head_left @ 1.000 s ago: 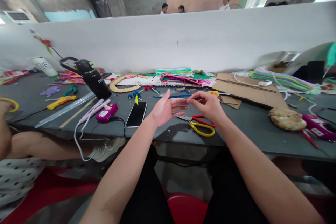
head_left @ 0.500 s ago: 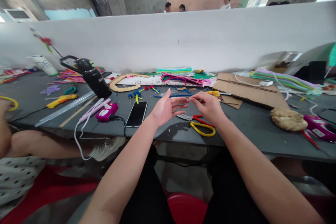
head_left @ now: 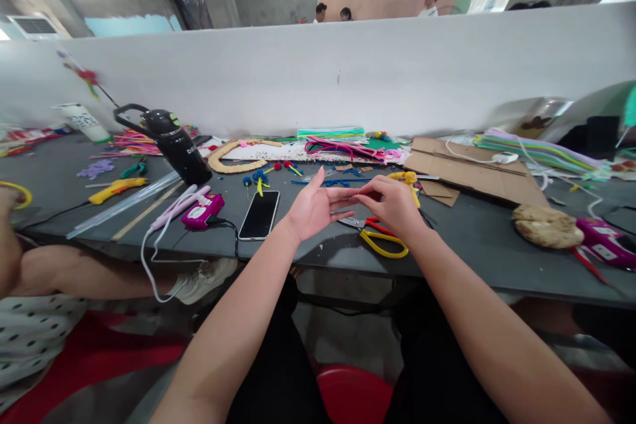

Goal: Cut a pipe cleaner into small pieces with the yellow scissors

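Observation:
My left hand (head_left: 318, 204) is held above the table with its palm turned up and fingers stretched out. The fingers of my right hand (head_left: 390, 202) are pinched together at the left fingertips, touching them. Anything in that pinch is too small or too hidden to make out. Below the right hand lie scissors (head_left: 385, 244) with yellow and red handles, their blades partly covered by the hands. A blue pipe cleaner (head_left: 311, 182) lies just behind my hands. Beyond the right hand rests a yellow glue gun (head_left: 405, 177), partly hidden. A phone (head_left: 259, 215) lies left of the left hand.
On the left stand a black bottle (head_left: 181, 152) and a purple box (head_left: 203, 211) with cables. Cardboard (head_left: 477, 172) and pipe cleaner bundles (head_left: 541, 151) lie at the back right. A white partition (head_left: 318, 79) closes off the table's back. Another person's leg (head_left: 89, 270) shows at left.
The right fingertips have moved slightly left and now meet the left fingers, where a small gap was before. The left hand has stayed nearly in place.

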Demonstrator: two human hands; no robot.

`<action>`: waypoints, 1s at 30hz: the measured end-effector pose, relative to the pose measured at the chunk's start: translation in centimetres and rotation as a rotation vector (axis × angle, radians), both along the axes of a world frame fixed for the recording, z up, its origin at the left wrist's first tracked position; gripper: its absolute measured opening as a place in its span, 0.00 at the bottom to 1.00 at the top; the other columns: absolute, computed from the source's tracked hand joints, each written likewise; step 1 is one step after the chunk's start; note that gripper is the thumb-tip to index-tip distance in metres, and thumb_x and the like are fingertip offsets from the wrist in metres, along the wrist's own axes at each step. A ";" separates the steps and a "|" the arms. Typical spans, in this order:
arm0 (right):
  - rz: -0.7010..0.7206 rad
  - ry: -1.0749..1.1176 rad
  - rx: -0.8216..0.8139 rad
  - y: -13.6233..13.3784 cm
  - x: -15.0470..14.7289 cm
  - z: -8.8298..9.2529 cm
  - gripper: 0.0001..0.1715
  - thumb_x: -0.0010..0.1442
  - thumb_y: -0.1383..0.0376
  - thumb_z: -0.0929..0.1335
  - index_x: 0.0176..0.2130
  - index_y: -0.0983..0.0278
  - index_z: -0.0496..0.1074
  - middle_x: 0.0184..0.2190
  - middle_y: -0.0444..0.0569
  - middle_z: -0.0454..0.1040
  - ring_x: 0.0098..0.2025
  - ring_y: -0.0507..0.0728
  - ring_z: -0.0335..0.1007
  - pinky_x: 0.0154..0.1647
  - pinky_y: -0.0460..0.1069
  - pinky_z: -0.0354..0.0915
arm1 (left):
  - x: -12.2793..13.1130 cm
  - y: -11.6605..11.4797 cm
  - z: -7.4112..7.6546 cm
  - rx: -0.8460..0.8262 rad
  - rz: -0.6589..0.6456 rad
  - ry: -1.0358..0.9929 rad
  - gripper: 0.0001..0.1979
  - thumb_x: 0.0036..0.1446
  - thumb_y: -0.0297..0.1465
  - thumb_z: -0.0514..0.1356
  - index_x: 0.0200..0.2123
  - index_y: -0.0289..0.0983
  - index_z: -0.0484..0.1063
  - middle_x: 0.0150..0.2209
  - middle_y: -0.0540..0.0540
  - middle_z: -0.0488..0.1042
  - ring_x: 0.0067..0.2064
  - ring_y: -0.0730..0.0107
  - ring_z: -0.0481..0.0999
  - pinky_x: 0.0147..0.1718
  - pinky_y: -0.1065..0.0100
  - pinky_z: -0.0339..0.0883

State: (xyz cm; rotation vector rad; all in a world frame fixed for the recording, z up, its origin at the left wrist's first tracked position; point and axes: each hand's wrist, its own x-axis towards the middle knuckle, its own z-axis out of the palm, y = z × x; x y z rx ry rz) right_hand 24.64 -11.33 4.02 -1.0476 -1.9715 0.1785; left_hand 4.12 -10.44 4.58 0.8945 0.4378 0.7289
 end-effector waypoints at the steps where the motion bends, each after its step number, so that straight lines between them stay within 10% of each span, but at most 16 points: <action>1: 0.007 -0.021 0.007 0.0 0.0 -0.1 0.07 0.62 0.63 0.69 0.34 0.64 0.76 0.30 0.48 0.72 0.31 0.54 0.67 0.33 0.49 0.62 | 0.0 0.0 0.0 0.000 0.009 0.003 0.37 0.61 0.57 0.47 0.44 0.31 0.80 0.53 0.34 0.76 0.61 0.49 0.68 0.58 0.55 0.62; 15: 0.004 0.255 -0.190 0.1 0.2 0.3 0.12 0.61 0.57 0.70 0.37 0.64 0.76 0.34 0.49 0.77 0.36 0.56 0.72 0.38 0.50 0.67 | -0.1 0.0 0.2 -0.009 0.111 0.057 0.34 0.61 0.56 0.50 0.42 0.32 0.80 0.57 0.35 0.73 0.63 0.49 0.66 0.57 0.56 0.64; 22: -0.009 0.314 -0.278 -0.5 0.1 1.3 0.20 0.61 0.51 0.68 0.28 0.64 0.71 0.22 0.42 0.68 0.24 0.50 0.60 0.25 0.47 0.56 | 0.0 0.2 0.0 -0.012 0.171 0.048 0.31 0.60 0.54 0.53 0.42 0.32 0.80 0.55 0.35 0.75 0.60 0.50 0.69 0.53 0.57 0.67; 30: 0.057 0.345 -0.324 -0.8 0.1 1.4 0.18 0.60 0.52 0.70 0.33 0.65 0.76 0.26 0.46 0.74 0.27 0.52 0.66 0.29 0.48 0.62 | -0.1 0.5 -0.2 -0.046 0.400 0.034 0.20 0.56 0.47 0.61 0.25 0.35 0.72 0.46 0.39 0.80 0.47 0.58 0.78 0.44 0.62 0.70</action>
